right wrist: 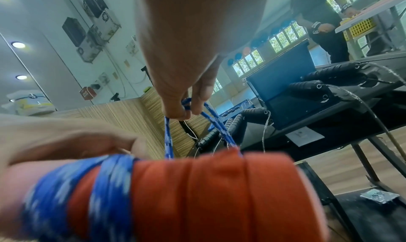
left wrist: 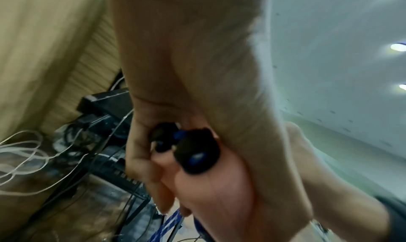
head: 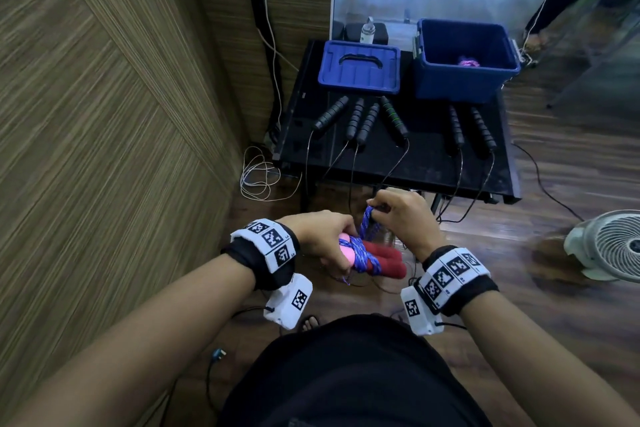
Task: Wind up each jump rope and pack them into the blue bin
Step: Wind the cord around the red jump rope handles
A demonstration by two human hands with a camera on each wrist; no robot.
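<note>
A black bench (head: pixel 398 152) against a wood-panelled wall carries black jump ropes and the blue bin (head: pixel 465 61). In front, the left hand (head: pixel 322 236) grips the red handles (head: pixel 384 258); the right hand (head: pixel 403 215) pinches a loop of blue rope (head: pixel 367 222). The rope looks limp and light; the stiff handles seem the safer hold.

Six black jump-rope handles (head: pixel 360 123) lie on one black table (head: pixel 429 163), four in a left group and two on the right. One open blue bin (head: pixel 465 61) and one blue lid (head: pixel 360 68) stand there too, with one bottle (head: pixel 367 30) behind the lid. One fan (head: pixel 613 246) sits on the floor, and one pink-and-red pair of handles (head: pixel 377 260) wound in blue rope (head: pixel 362 255) is held between two hands.
</note>
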